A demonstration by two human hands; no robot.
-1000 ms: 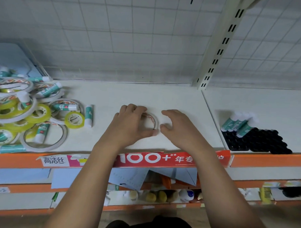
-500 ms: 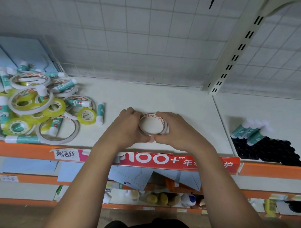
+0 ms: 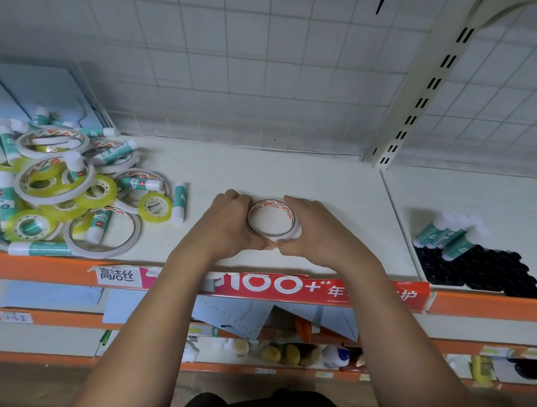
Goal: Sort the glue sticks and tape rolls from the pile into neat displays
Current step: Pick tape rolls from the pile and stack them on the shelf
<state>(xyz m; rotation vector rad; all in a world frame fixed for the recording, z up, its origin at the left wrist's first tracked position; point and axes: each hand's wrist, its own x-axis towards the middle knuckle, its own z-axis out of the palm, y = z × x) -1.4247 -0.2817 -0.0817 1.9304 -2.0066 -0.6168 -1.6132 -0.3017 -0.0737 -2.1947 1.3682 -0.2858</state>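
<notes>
I am in the tape half of the sort. My left hand (image 3: 230, 224) and right hand (image 3: 316, 231) cup 1 white tape roll (image 3: 273, 204) from either side, fingers (image 3: 294, 201) curled round its rim and thumbs meeting at the near edge. The roll lies flat near the front of the shelf (image 3: 292, 173), well apart from the pile (image 3: 63, 190) at the left.

I judge I am squaring it into place as the start of a tape display. A second edge shows beneath it, so it may sit on another roll, but I cannot tell. The next move calls for letting go without nudging it, then reaching left for another wide white ring.

The roll is a thin, stiff hoop with orange print on its inner wall. The pile mixes such hoops with smaller glossy yellow rolls (image 3: 155, 207) and smooth teal-and-white glue sticks (image 3: 179, 203). To the right, a few upright sticks (image 3: 442, 236) lean in a black honeycomb tray (image 3: 487, 272).
</notes>
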